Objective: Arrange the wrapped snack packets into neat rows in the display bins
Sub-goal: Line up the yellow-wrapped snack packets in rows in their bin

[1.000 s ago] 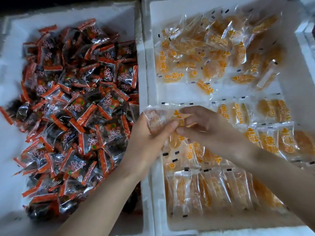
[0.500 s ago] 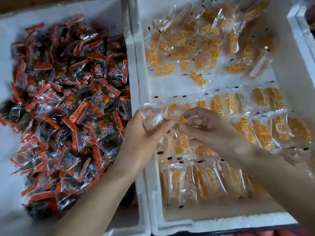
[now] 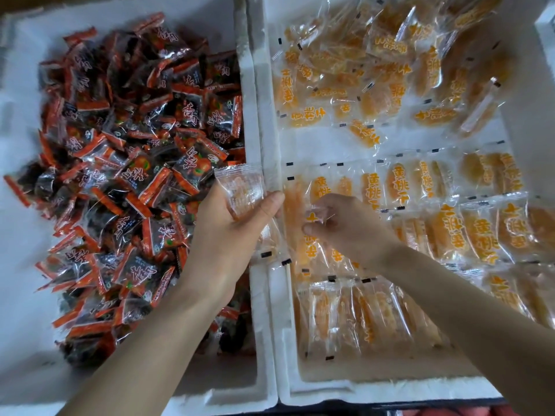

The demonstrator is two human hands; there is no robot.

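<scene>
**Two foam bins, both hands at the dividing wall**

Two white foam bins sit side by side. The left bin [image 3: 249,70] holds a jumbled heap of dark red packets [image 3: 135,175]. The right bin [image 3: 390,388] holds loose orange packets [image 3: 375,70] piled at its far end. Nearer the person, rows [image 3: 450,229] of the same packets lie overlapped side by side across its floor. The left hand [image 3: 228,235] is raised over the wall between the bins, fingers and thumb curled round a clear packet [image 3: 240,187] with a pale orange piece inside. The right hand [image 3: 348,226], just beside it inside the right bin, pinches an orange-printed packet [image 3: 315,216] at the left end of the rows; the two hands are close but not touching
</scene>
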